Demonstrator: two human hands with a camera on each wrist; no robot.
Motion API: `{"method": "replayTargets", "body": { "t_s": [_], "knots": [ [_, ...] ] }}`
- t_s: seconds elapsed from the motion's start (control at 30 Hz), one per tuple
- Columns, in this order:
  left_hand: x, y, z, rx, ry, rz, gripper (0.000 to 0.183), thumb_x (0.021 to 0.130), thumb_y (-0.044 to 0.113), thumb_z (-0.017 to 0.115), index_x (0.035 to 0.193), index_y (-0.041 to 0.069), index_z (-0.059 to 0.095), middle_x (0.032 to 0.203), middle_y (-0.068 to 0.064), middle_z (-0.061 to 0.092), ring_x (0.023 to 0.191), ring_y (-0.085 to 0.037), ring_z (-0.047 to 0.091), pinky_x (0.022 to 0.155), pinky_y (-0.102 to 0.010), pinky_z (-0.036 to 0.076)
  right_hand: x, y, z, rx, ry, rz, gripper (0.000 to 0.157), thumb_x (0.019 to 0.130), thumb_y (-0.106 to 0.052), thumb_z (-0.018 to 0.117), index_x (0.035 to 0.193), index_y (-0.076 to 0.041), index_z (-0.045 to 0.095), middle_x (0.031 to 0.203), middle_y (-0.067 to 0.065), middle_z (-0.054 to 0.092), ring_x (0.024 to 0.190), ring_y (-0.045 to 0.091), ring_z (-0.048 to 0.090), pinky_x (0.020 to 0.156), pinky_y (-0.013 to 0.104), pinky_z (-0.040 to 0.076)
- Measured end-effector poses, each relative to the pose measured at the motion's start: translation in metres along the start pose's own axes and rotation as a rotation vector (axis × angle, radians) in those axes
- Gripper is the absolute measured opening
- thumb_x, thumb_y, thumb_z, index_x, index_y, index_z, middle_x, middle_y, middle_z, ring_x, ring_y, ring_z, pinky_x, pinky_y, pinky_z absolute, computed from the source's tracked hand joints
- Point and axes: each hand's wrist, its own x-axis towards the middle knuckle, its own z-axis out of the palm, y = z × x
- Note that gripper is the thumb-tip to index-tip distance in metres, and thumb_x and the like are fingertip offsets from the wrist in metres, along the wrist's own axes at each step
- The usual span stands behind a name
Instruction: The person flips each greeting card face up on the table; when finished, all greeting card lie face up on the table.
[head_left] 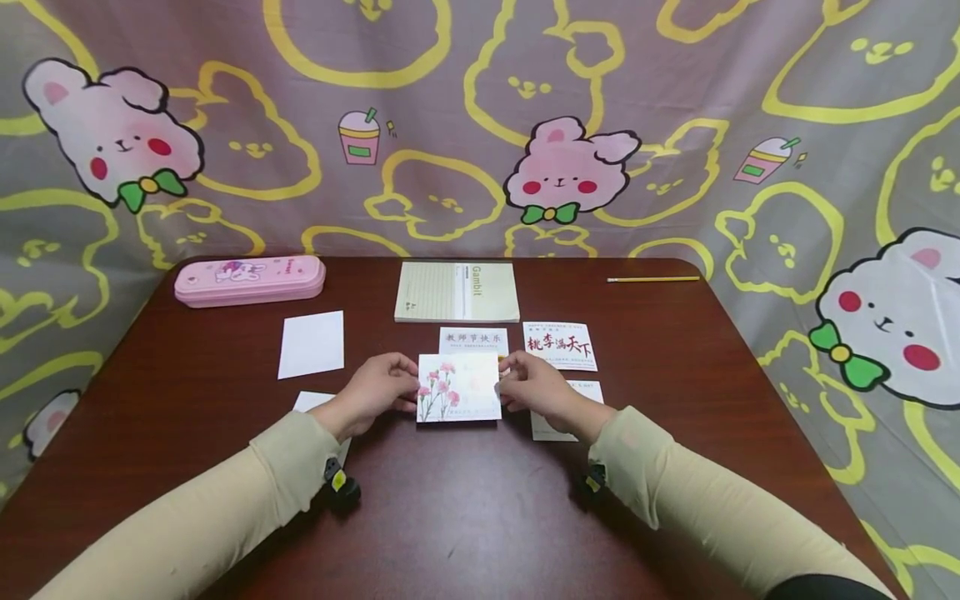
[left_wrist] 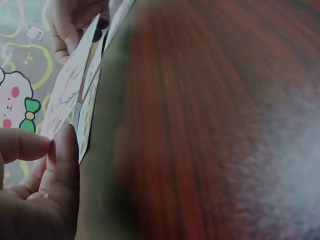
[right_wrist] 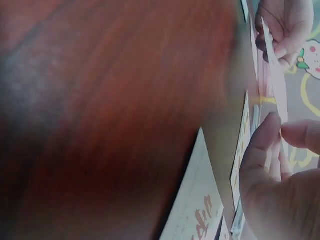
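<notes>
Flower card: the flower card [head_left: 459, 387], pink carnations at its left, is up in the air over the middle of the table [head_left: 465, 517]; its print is too faint and small to read.
Left hand: the left hand [head_left: 373, 390] pinches the card's left edge between thumb and fingers.
Right hand: the right hand [head_left: 546, 392] pinches the right edge the same way.
Wrist views: both show the flower card nearly edge-on, with a gap between it and the cards below, which the head view does not make plain.
Greeting card: just beyond, the greeting card [head_left: 472, 337] reads "教师节快乐"; the flower card covers its near part.
Red-lettered card: to the right, the red-lettered card [head_left: 560, 347] reads "桃李满天下".
Near right card: the right hand and wrist hide much of the near right card [head_left: 591, 390]; the right wrist view shows reddish-brown writing on a card there.
Left side: a far white card [head_left: 312, 344], and a near white card [head_left: 311, 400] partly under the left forearm.
Notebook: far middle, the notebook [head_left: 457, 292] says "Gambit", set sideways.
Far corners: pink pencil case [head_left: 250, 281] left, its lettering unclear; yellow pencil [head_left: 654, 279] right.
Backdrop: a rabbit-print cloth [head_left: 435, 117].
</notes>
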Motion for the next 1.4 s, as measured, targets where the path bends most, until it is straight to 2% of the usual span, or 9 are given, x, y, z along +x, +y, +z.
{"method": "replayTargets", "body": {
  "t_s": [0.13,0.3,0.43,0.6,0.7,0.87,1.13,1.27,1.4],
  "knots": [
    [0.0,-0.003,0.002,0.044,-0.032,-0.017,0.016,0.097,-0.005,0.054,0.112,-0.012,0.054,0.091,-0.014,0.064,0.076,-0.017,0.065,0.066,-0.03,0.06,-0.005,0.004,0.001,-0.118,0.006,-0.043,0.017,0.088,0.002,0.061,0.102,0.0,0.052,0.08,0.006,0.063,0.071,0.015,0.063,0.065,0.032,0.058],
    [-0.002,-0.004,0.001,0.086,-0.149,-0.062,0.025,0.099,-0.001,0.054,0.118,-0.017,0.058,0.096,-0.017,0.066,0.078,-0.017,0.066,0.069,-0.031,0.06,-0.012,0.002,-0.002,-0.34,-0.044,-0.03,0.007,0.085,0.001,0.063,0.091,-0.001,0.06,0.074,0.004,0.061,0.063,0.013,0.062,0.061,0.029,0.057],
    [-0.003,-0.002,0.001,0.152,-0.221,-0.066,0.029,0.098,0.002,0.057,0.119,-0.017,0.061,0.095,-0.015,0.07,0.078,-0.017,0.067,0.071,-0.032,0.06,-0.014,-0.004,-0.004,-0.507,-0.107,-0.014,0.005,0.087,-0.002,0.067,0.086,-0.004,0.063,0.073,0.002,0.062,0.06,0.012,0.062,0.058,0.027,0.055],
    [-0.005,0.004,0.003,0.295,-0.254,-0.036,0.025,0.095,0.005,0.061,0.112,-0.012,0.068,0.09,-0.01,0.072,0.077,-0.018,0.068,0.072,-0.034,0.06,-0.011,-0.01,-0.005,-0.798,-0.13,-0.103,0.011,0.088,-0.01,0.071,0.082,-0.011,0.062,0.069,-0.004,0.057,0.064,0.009,0.056,0.064,0.027,0.049],
    [-0.005,0.008,0.004,0.375,-0.257,-0.02,0.022,0.094,0.007,0.062,0.107,-0.009,0.072,0.089,-0.008,0.071,0.077,-0.019,0.069,0.071,-0.034,0.06,-0.009,-0.013,-0.005,-0.912,-0.129,-0.156,0.014,0.086,-0.011,0.072,0.08,-0.013,0.06,0.067,-0.005,0.052,0.067,0.012,0.049,0.066,0.029,0.043],
    [-0.003,0.011,0.004,0.437,-0.248,-0.002,0.021,0.093,0.008,0.062,0.104,-0.007,0.073,0.086,-0.008,0.07,0.075,-0.019,0.069,0.069,-0.032,0.059,-0.006,-0.016,-0.004,-0.965,-0.158,-0.167,0.015,0.084,-0.008,0.071,0.078,-0.014,0.059,0.067,-0.005,0.051,0.066,0.013,0.048,0.065,0.03,0.041],
    [-0.001,0.009,0.003,0.441,-0.244,0.023,0.021,0.091,0.006,0.062,0.103,-0.007,0.073,0.084,-0.007,0.07,0.074,-0.018,0.068,0.067,-0.031,0.058,-0.002,-0.017,-0.005,-0.99,-0.202,-0.179,0.009,0.082,-0.009,0.07,0.08,-0.012,0.063,0.068,-0.005,0.055,0.065,0.012,0.049,0.063,0.03,0.044],
    [-0.002,0.007,-0.001,0.447,-0.232,0.042,0.023,0.095,0.009,0.064,0.109,-0.008,0.071,0.087,-0.007,0.07,0.077,-0.018,0.069,0.069,-0.033,0.059,0.0,-0.02,-0.007,-0.981,-0.207,-0.201,0.01,0.084,-0.012,0.071,0.08,-0.013,0.063,0.069,-0.005,0.057,0.065,0.012,0.051,0.065,0.031,0.046],
    [-0.004,0.009,-0.014,0.439,-0.188,0.071,0.03,0.1,0.013,0.063,0.12,-0.009,0.066,0.094,-0.01,0.071,0.083,-0.021,0.07,0.074,-0.036,0.06,0.005,-0.03,-0.007,-0.921,-0.187,-0.204,0.007,0.09,-0.016,0.068,0.084,-0.013,0.065,0.071,-0.006,0.063,0.064,0.01,0.055,0.065,0.03,0.048]
  ]
}}
